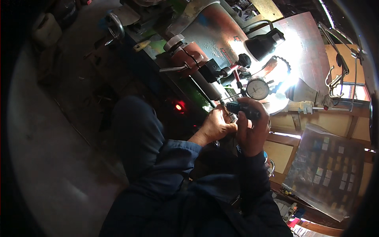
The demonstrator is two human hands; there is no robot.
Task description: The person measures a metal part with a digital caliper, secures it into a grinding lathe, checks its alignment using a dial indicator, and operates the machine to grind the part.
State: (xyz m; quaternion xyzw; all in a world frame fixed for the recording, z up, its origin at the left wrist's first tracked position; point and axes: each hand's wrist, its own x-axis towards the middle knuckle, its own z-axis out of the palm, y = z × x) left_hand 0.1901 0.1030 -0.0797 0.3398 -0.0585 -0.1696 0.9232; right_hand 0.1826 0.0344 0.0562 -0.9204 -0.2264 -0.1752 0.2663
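Observation:
My left hand (215, 126) is closed at the thin end of a machine's grey spindle (210, 87), its fingers round a small shiny metal piece (233, 117). Close beside it, my right hand (253, 128) grips a dark, round-bodied tool (246, 110) with a ribbed blue-green end. Its exact kind is hard to make out. The fingers hide where the tool and the metal piece come together. Just above my right hand is a round white dial gauge (257, 88), carried on a jointed arm with a black knob (244, 60).
A reddish clamp-like housing (187, 57) with a bar handle surrounds the spindle. A lit black lamp (265, 43) glares over the machine. A handwheel (115, 27) stands at upper left, a red light (178, 107) glows below, and a plastic-covered chart (325, 170) hangs at right.

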